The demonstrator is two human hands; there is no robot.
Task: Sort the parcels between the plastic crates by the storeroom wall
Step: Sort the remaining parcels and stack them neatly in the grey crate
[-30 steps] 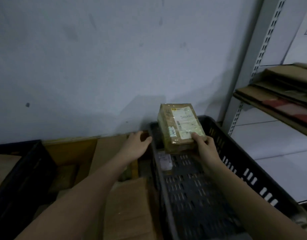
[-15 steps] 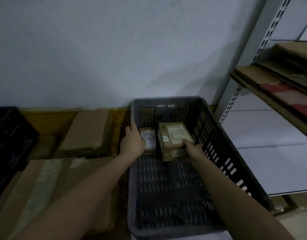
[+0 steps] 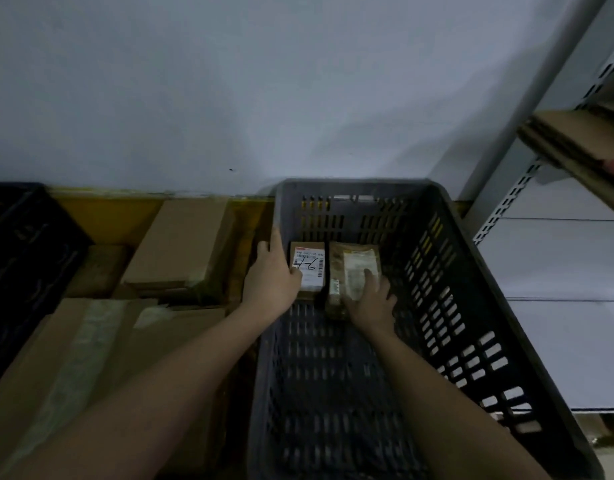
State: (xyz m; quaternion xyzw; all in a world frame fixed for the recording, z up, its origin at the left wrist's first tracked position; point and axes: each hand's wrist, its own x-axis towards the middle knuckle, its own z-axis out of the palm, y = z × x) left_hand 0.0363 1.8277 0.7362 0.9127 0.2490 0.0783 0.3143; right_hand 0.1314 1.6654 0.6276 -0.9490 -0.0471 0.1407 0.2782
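A black crate [image 3: 28, 244] stands at far left, loose boxes [image 3: 180, 244] beside it. The left hand [image 3: 272, 282] hooks its fingers over the grey crate's rim [image 3: 276, 216], seemingly to steady it, thumb on the labelled parcel [image 3: 309, 268]. The right hand [image 3: 371, 299] lies flat and open on the taped parcel [image 3: 354, 268], apparently seating it against its neighbour on the crate floor. A shelf [image 3: 575, 140] stands right.
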